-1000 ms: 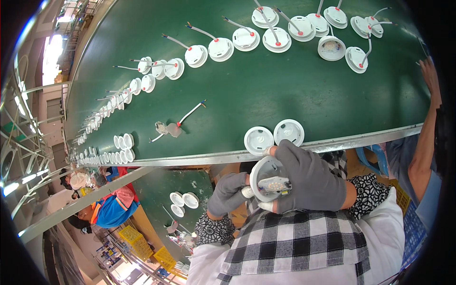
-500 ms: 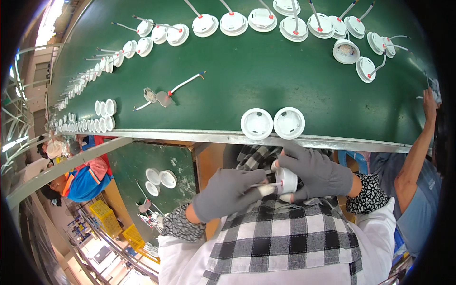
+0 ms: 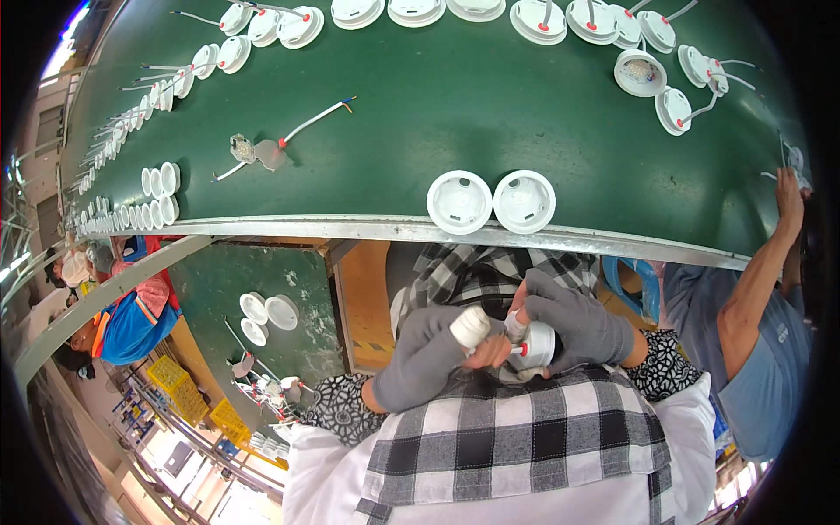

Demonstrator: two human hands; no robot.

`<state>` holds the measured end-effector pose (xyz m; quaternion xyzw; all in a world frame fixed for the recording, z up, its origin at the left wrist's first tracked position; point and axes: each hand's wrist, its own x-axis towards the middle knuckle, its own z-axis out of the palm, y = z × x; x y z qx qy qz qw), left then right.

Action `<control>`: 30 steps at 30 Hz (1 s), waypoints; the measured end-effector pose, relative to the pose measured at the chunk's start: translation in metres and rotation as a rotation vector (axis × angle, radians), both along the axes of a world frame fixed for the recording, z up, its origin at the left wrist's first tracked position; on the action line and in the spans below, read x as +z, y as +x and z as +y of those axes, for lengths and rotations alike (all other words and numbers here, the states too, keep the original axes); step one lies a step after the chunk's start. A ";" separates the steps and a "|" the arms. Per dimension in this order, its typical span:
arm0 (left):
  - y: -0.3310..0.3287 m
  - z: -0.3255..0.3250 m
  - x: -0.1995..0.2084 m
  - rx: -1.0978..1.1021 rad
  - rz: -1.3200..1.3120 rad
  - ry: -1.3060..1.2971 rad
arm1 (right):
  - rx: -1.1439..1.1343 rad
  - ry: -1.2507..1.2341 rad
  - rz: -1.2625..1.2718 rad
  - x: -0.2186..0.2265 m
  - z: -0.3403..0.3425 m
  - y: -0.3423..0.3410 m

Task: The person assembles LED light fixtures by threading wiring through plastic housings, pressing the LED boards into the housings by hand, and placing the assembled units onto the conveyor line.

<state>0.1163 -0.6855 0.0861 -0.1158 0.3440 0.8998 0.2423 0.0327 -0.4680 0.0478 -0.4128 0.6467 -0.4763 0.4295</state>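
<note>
In front of my checked apron, my right hand (image 3: 573, 328), in a grey glove, grips a small round white housing (image 3: 542, 345). A red grommet (image 3: 522, 350) shows on the side facing my left hand (image 3: 429, 354). That hand, also gloved in grey, has its bare fingertips closed on the short white cable at the grommet; most of the cable is hidden. White tape (image 3: 471, 326) wraps one left finger. Beyond my hands, two open white cups (image 3: 459, 203) stand side by side at the near edge of the green table (image 3: 367, 157).
White housings with cables (image 3: 300, 28) line the table's far and left sides. A cable with metal pieces (image 3: 271, 154) lies at centre left. A metal rail (image 3: 350, 229) edges the table. Another person's arm (image 3: 744, 306) reaches in at right. White discs (image 3: 282, 311) lie on a side table.
My left hand has turned, bringing its taped finger up, and its fingertips have moved close against the grommet. The view has shifted, so the table's things appear higher and further left.
</note>
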 end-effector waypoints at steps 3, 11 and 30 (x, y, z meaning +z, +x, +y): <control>0.003 -0.001 0.007 -0.014 -0.039 -0.081 | -0.048 -0.055 -0.034 -0.009 0.002 0.008; -0.041 -0.030 0.018 -0.010 0.794 -1.806 | -0.120 0.256 -0.097 0.010 -0.016 -0.014; -0.012 -0.025 0.010 -0.368 0.404 -0.957 | 0.017 -0.493 0.795 0.038 -0.030 -0.020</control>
